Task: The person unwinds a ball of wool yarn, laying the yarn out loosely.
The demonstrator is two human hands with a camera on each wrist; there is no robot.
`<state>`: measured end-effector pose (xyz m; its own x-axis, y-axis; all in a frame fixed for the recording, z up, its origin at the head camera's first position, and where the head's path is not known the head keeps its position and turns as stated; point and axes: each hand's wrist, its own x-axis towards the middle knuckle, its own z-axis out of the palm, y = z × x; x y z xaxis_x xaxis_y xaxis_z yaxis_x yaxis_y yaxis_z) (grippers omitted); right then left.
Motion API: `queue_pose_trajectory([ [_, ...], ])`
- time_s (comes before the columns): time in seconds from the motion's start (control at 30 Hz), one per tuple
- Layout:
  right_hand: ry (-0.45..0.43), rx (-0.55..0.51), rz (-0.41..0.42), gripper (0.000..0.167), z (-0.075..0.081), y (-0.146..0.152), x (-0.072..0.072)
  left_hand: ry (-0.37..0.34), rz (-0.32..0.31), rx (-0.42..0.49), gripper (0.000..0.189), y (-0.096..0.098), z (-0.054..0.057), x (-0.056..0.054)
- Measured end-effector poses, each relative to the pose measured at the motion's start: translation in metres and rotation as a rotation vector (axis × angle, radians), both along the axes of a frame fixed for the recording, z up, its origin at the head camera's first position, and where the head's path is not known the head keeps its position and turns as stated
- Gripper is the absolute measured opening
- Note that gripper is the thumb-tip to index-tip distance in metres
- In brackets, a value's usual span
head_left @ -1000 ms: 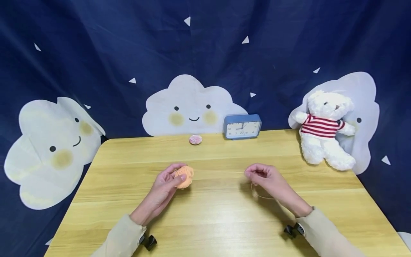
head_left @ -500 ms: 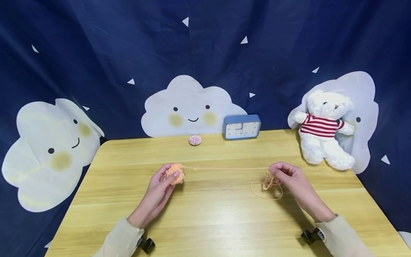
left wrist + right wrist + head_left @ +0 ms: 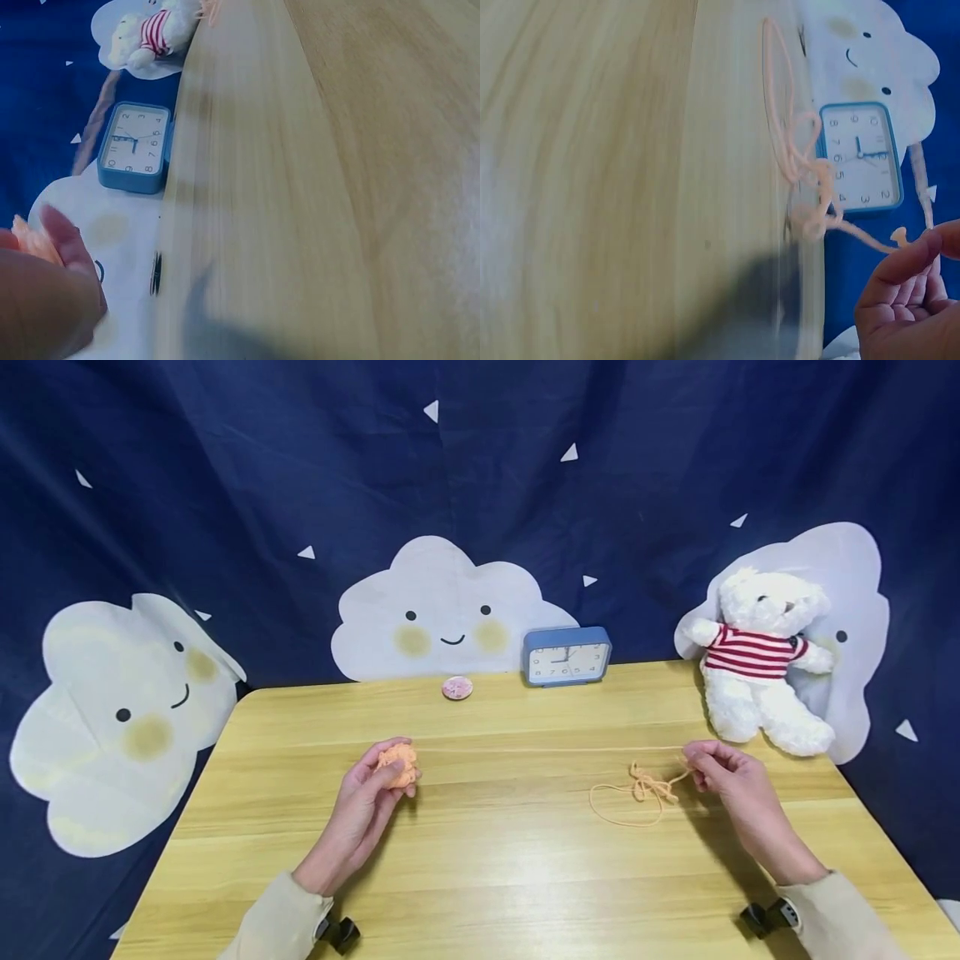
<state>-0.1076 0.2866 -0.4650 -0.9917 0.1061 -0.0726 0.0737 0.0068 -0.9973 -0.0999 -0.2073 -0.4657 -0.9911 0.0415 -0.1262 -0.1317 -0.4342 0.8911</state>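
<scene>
In the head view my left hand [image 3: 362,806] grips a small, lumpy bundle of orange yarn [image 3: 403,760], thumb across its front. A thin yarn strand [image 3: 547,749] runs straight from the bundle to my right hand [image 3: 738,783], which pinches it between thumb and fingertips. From the right fingers hangs a loose tangle of yarn [image 3: 651,788] with a wide loop below. The right wrist view shows this tangle [image 3: 821,187] close up. Most of the bundle [image 3: 36,244] is hidden by the hand in the left wrist view.
A blue alarm clock [image 3: 567,657] stands at the back edge of the wooden table [image 3: 480,877]. Left of it lies a small pink oval object [image 3: 457,687]. At the back right sits a white teddy bear [image 3: 765,664] in a striped shirt, against a blue cloud-print curtain [image 3: 510,460].
My right hand has moved well to the right, drawing out a longer strand, and the loose tangle has come into sight. The left hand with the bundle has shifted slightly left.
</scene>
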Motion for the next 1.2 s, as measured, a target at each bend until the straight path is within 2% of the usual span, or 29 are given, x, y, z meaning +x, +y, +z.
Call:
queue_pose_trajectory([
  [0.1, -0.027, 0.021, -0.034, 0.015, -0.002, 0.009, 0.000, 0.001, 0.042, 0.005, 0.038, -0.001, 0.000, 0.000],
  [0.23, -0.062, 0.055, -0.064, 0.012, -0.004, 0.018, 0.000, -0.018, 0.124, -0.048, 0.030, -0.002, 0.001, -0.001],
  [0.3, -0.080, 0.103, -0.028, 0.012, -0.005, 0.020, -0.001, -0.030, 0.154, -0.096, 0.027, -0.002, 0.002, -0.001],
  [0.4, -0.105, 0.201, 0.083, 0.012, -0.008, 0.022, -0.004, -0.040, 0.178, -0.111, 0.027, -0.002, 0.002, -0.001],
  [0.5, -0.120, 0.312, 0.206, 0.015, -0.010, 0.023, -0.007, -0.031, 0.175, -0.074, 0.033, -0.002, 0.001, -0.003],
  [0.7, -0.144, 0.342, 0.296, 0.022, -0.011, 0.018, -0.010, -0.062, 0.128, -0.037, 0.045, 0.000, 0.000, -0.005],
  [0.83, -0.144, 0.353, 0.302, 0.024, -0.009, 0.011, -0.009, -0.074, 0.106, -0.035, 0.048, 0.004, 0.001, -0.008],
  [1.03, -0.146, 0.411, 0.250, 0.030, 0.001, 0.000, -0.005, -0.087, 0.094, -0.040, 0.048, 0.008, 0.003, -0.009],
  [1.1, -0.136, 0.375, 0.227, 0.030, 0.003, -0.005, -0.005, -0.090, 0.094, -0.040, 0.048, 0.008, 0.004, -0.009],
  [1.2, -0.114, 0.262, 0.220, 0.024, 0.004, -0.016, -0.007, -0.089, 0.089, -0.045, 0.046, 0.008, 0.005, -0.009],
])
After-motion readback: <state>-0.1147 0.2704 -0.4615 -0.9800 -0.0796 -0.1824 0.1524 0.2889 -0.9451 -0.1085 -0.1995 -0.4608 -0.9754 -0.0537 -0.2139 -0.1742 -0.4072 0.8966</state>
